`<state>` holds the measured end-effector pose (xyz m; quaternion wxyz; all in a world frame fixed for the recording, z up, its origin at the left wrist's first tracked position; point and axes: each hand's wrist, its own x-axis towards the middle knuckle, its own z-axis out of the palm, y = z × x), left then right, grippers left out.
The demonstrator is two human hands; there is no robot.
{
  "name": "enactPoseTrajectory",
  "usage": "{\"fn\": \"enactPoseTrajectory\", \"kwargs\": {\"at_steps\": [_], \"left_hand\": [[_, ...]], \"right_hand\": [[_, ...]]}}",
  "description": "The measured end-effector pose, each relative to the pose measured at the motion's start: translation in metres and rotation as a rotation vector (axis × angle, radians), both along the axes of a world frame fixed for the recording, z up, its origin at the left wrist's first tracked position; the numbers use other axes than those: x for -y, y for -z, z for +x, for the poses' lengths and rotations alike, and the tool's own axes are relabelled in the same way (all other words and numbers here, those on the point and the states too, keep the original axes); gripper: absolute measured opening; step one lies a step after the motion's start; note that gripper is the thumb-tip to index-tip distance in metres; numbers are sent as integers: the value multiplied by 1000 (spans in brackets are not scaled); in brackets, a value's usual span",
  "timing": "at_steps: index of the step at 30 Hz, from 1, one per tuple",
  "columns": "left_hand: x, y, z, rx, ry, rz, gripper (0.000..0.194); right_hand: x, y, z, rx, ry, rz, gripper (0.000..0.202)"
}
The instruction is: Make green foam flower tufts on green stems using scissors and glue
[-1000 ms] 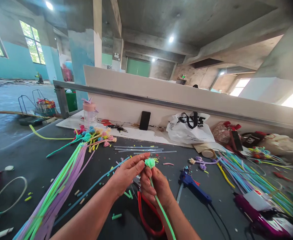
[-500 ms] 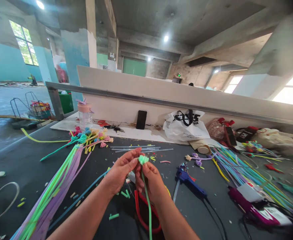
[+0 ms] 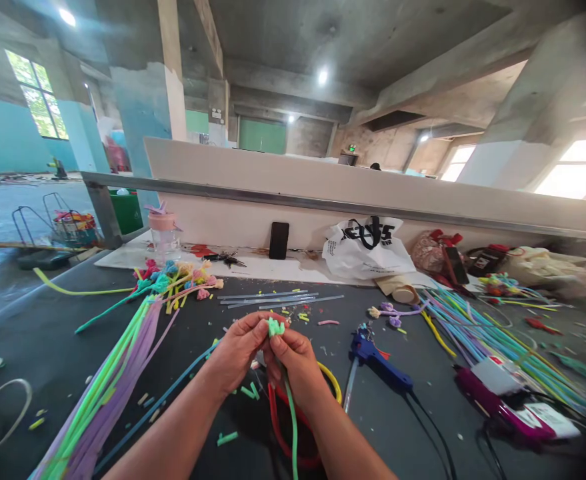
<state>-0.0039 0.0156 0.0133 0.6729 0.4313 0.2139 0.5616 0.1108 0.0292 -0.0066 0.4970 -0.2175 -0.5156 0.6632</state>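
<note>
Between my two hands is a mint-green fuzzy-stem flower (image 3: 275, 327), its clustered head pointing up. My left hand (image 3: 235, 353) has thumb and fingers closed on the left side of the head. Just below the head, my right hand (image 3: 295, 363) pinches the flower, and its long green stem (image 3: 293, 427) hangs down past the palm. Part of the head is hidden by my fingertips. Under my hands lie a curved red handle (image 3: 275, 427) and a yellow loop (image 3: 337, 383), partly covered by my right hand and wrist. Short green cut pieces (image 3: 227, 438) are scattered near my left forearm.
To the right lies a blue glue gun (image 3: 383, 363) with a black cord. Bundles of fuzzy stems lie left (image 3: 117, 387) and right (image 3: 493, 340). Clear sticks (image 3: 277, 300), a phone (image 3: 279, 241) and a white bag (image 3: 363, 250) are farther back.
My left fingers, stretched out beside the flower head before, now close on it. The head looks more squeezed and bunched. The whole view has shifted slightly.
</note>
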Motion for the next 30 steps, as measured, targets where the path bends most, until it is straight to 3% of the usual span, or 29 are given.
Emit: {"fn": "enactPoseTrajectory", "kwargs": {"at_steps": [6,11,15,19,24,30], "left_hand": [[1,0,2,88,-68,-20,38],[0,2,3,63,-33,5,49],[1,2,4,0,-68,27,43],[1,2,4,-4,-63,1,29],[-10,7,-3,151,-88,-212,31],[-15,12,-7,196,40,-239,37]], "right_hand": [[-2,-4,2,84,217,87,27],[-4,-4,5,191,415,191,18],[-4,-3,7,224,465,224,3],[-5,-3,4,221,380,150,5],[-4,-6,-4,150,108,-56,23],[-4,-12,1,2,3,-267,21]]}}
